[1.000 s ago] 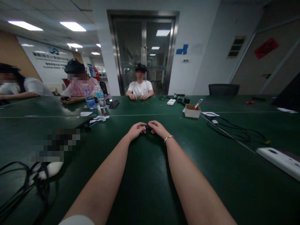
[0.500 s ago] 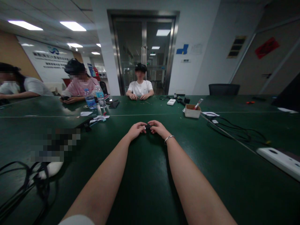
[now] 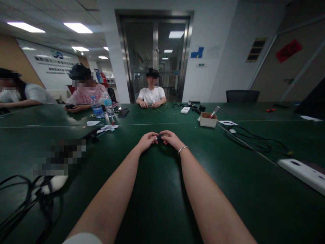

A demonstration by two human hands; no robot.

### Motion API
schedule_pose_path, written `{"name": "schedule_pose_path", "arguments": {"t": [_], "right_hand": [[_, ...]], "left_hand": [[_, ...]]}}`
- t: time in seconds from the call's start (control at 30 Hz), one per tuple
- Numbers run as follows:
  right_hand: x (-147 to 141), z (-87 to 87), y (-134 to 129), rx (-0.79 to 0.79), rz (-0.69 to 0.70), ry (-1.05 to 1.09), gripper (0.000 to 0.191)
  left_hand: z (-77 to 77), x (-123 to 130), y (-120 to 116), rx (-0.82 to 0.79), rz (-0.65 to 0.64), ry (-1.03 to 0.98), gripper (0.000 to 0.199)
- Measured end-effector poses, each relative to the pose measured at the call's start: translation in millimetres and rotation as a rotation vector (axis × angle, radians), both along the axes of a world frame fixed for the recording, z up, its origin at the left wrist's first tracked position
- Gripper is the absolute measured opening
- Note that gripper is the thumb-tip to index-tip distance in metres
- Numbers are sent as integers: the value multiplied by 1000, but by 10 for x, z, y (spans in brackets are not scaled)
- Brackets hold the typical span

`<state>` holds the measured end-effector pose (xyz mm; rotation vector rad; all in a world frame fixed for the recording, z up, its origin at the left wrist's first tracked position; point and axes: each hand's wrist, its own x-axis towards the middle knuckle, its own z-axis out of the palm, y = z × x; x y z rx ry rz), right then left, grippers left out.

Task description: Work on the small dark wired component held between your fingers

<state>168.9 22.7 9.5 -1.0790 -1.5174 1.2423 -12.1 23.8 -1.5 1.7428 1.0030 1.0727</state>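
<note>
Between my two hands is a small black object (image 3: 159,137) with a bright bit at its left end; it is too small and too covered by fingers to name. My left hand (image 3: 148,141) pinches its left end between thumb and fingers. From the other side my right hand (image 3: 171,139), with a silver bangle (image 3: 182,150) at the wrist, closes its fingers on the black part. Both hands rest at the middle of the dark green table (image 3: 159,189), fingertips almost meeting.
To the right stand an open small box (image 3: 208,120) with a pen-like item, black cables (image 3: 256,140) and a white power strip (image 3: 302,174). Water bottles (image 3: 98,107), crumpled paper (image 3: 108,128) and a cable bundle (image 3: 35,193) lie left. A person (image 3: 151,93) sits opposite; others sit at left.
Both hands keep their hold on the small black object, with the fingers drawn very slightly closer together. The view has shifted a touch.
</note>
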Motion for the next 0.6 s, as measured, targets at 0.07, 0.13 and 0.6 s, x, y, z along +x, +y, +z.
{"name": "schedule_pose_path", "arguments": {"t": [0.07, 0.13, 0.6], "right_hand": [[1, -8, 8, 18, -2, 11, 27], [2, -15, 17, 13, -14, 13, 22], [0, -4, 14, 20, -2, -38, 18]], "left_hand": [[2, 1, -2, -4, 2, 2, 33], [4, 3, -4, -5, 2, 1, 32], [-34, -11, 35, 28, 76, 145, 37]]}}
